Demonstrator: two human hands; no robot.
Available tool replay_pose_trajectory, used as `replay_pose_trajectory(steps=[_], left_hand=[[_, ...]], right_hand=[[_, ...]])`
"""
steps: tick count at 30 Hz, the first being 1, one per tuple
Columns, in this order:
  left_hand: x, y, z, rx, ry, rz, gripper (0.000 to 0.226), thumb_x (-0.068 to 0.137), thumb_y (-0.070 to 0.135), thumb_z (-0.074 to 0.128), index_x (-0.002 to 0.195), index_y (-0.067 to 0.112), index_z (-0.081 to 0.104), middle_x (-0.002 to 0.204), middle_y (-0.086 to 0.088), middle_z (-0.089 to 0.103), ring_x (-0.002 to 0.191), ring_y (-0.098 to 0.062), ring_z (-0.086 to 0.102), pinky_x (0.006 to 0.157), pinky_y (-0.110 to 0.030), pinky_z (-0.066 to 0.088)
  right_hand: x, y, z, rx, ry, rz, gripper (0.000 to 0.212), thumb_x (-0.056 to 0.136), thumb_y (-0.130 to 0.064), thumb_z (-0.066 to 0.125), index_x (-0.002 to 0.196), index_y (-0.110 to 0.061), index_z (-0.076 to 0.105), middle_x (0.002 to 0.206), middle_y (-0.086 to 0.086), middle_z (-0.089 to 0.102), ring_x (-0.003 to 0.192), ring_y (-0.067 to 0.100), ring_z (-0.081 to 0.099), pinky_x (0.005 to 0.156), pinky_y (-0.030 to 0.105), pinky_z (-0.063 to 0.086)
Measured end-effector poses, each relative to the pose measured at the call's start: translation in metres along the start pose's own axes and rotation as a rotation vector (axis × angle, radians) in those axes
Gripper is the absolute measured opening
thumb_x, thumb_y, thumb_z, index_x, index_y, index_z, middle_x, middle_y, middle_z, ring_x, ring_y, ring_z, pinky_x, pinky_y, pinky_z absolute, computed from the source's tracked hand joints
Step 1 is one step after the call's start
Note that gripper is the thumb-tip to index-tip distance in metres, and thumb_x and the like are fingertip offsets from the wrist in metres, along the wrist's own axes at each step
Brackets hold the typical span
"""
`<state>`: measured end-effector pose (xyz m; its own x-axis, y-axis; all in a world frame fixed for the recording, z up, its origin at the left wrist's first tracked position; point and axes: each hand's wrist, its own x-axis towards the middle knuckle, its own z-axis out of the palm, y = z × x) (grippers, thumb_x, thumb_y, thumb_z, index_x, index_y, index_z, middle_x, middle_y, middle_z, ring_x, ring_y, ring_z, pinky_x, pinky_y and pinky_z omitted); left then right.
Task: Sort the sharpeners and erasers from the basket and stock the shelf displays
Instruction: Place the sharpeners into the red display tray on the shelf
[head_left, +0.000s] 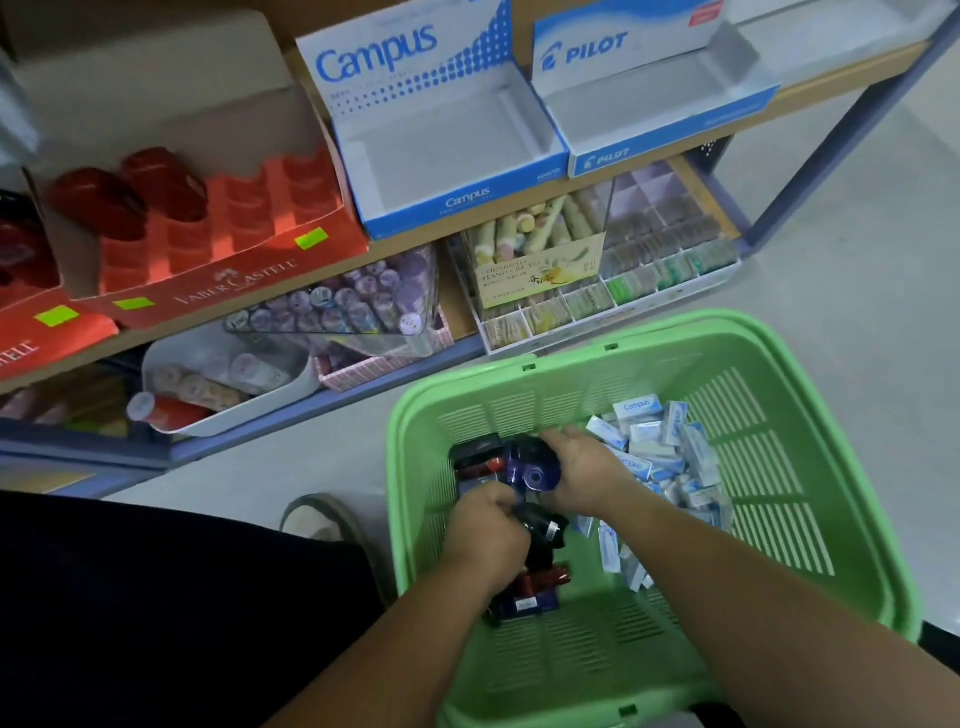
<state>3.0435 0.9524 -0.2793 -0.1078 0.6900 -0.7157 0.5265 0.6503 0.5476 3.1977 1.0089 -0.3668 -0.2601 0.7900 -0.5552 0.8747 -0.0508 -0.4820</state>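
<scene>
A green plastic basket (779, 364) stands on the floor. In its left half lies a heap of dark sharpeners (524, 597), blue, red and black. Its right half holds several white-and-blue Campus erasers (670, 452). My right hand (587, 467) grips a blue sharpener (530, 462). My left hand (485, 535) is curled round a black sharpener (545, 525). On the shelf, a red Faber-Castell display box (234, 275) holds two red sharpeners (130, 192). The Campus display box (462, 202) and the Pilot display box (670, 150) have nothing in them.
The lower shelf holds a clear case of purple tubes (343, 306), a hand cream box (535, 270), a divided tray of small items (649, 280) and a white tub (228, 374). A sandalled foot (317, 517) sits left of the basket. Pale floor lies to the right.
</scene>
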Motion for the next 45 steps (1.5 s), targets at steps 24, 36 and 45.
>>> replay_pose_trajectory(steps=[24,36,45], left_hand=[[-0.079,0.11,-0.263,0.0,0.077,0.493,0.014,0.08,0.019,0.079,0.092,0.016,0.072,0.076,-0.002,0.077,0.063,-0.016,0.071,0.059,-0.031,0.057],[-0.055,0.093,-0.387,-0.181,0.328,0.416,0.034,0.082,-0.002,0.078,0.106,0.019,0.067,0.1,-0.009,0.075,0.078,-0.017,0.071,0.058,-0.02,0.058],[-0.036,0.079,-0.417,-0.199,0.319,0.509,0.035,0.09,0.018,0.077,0.117,0.036,0.067,0.104,0.006,0.073,0.098,-0.011,0.068,0.069,-0.023,0.052]], right_hand=[[-0.085,-0.254,-0.215,0.872,0.176,-0.287,0.02,0.086,-0.003,0.076,0.101,-0.008,0.063,0.089,0.019,0.066,0.074,0.025,0.071,0.065,0.032,0.061],[-0.047,-0.328,-0.195,1.321,0.269,-0.163,0.032,0.092,0.013,0.061,0.121,0.0,0.062,0.112,0.023,0.066,0.089,0.035,0.075,0.08,0.04,0.063],[-0.032,-0.353,-0.186,1.247,0.287,-0.165,0.024,0.09,0.01,0.063,0.111,0.0,0.054,0.108,0.033,0.068,0.089,0.038,0.076,0.081,0.043,0.061]])
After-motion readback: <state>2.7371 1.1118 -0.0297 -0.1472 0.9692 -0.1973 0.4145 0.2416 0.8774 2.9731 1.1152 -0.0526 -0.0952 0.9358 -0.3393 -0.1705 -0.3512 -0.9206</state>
